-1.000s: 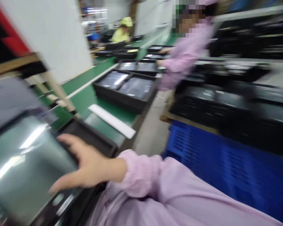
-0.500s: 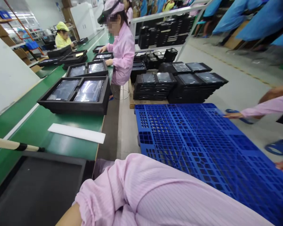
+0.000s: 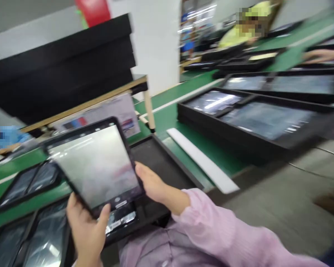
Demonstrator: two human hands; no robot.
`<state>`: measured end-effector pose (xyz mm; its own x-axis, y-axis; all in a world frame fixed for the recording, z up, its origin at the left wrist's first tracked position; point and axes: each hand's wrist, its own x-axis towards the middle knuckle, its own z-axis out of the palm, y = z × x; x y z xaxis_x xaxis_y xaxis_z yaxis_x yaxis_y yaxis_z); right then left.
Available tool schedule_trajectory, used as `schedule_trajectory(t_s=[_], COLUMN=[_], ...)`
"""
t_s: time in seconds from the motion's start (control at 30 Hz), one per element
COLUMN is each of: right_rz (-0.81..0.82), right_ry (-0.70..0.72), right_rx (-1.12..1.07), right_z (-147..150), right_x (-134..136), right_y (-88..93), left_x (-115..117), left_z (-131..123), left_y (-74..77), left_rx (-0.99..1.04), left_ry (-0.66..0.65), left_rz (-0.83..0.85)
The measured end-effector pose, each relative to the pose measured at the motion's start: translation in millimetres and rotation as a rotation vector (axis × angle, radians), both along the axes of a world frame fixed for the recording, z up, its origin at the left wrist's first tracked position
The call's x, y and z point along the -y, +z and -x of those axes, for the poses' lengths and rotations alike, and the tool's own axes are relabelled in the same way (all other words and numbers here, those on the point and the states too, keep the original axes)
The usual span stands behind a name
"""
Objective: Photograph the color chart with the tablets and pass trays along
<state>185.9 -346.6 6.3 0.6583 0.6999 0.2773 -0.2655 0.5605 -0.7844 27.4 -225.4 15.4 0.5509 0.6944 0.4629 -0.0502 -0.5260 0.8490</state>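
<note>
A tablet (image 3: 96, 167) with a lit screen is held up in front of me, tilted, its display showing a pale blurred picture. My left hand (image 3: 86, 226) grips its lower left edge, the thumb lying over the bottom bezel. On the right edge, my right hand (image 3: 156, 185) is closed round the side, with its fingertips hidden behind. Beneath the tablet is a black foam tray (image 3: 167, 165); a shiny wrapped item (image 3: 121, 218) shows in its near part.
Film-covered tablets lie in black trays at left (image 3: 30, 181) and right (image 3: 284, 142). A white strip (image 3: 203, 159) rests on the green bench (image 3: 167, 107). Black boxes (image 3: 64, 66) are stacked on a shelf behind. A co-worker in yellow (image 3: 239, 35) sits farther off; another person's hand (image 3: 320, 55) shows at right.
My view has swung left from the blue pallet to the bench. Both hands and the tablet between them have come into view; earlier only a sleeve and part of an arm showed.
</note>
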Motion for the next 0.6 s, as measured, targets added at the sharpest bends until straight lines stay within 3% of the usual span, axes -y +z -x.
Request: schedule_trajectory(t_s=[0.1,0.27,0.6], right_rz=[0.020,0.146,0.261], right_ry=[0.071,-0.031,-0.046], right_rx=[-0.054,-0.119,-0.048], right_z=[-5.1,-3.0,-6.8], right_x=[-2.8,-9.9,-13.8], right_y=[2.0,-2.8,-4.2], left_x=[-5.1,-7.8,-1.8], left_z=[-2.4,-11.1,-10.2], left_y=[-9.0,-19.4,-20.2], left_rx=[0.006,-0.127,-0.147], left_ry=[0.095,0.118,0.218], left_rz=[-0.082,-0.208,-0.267])
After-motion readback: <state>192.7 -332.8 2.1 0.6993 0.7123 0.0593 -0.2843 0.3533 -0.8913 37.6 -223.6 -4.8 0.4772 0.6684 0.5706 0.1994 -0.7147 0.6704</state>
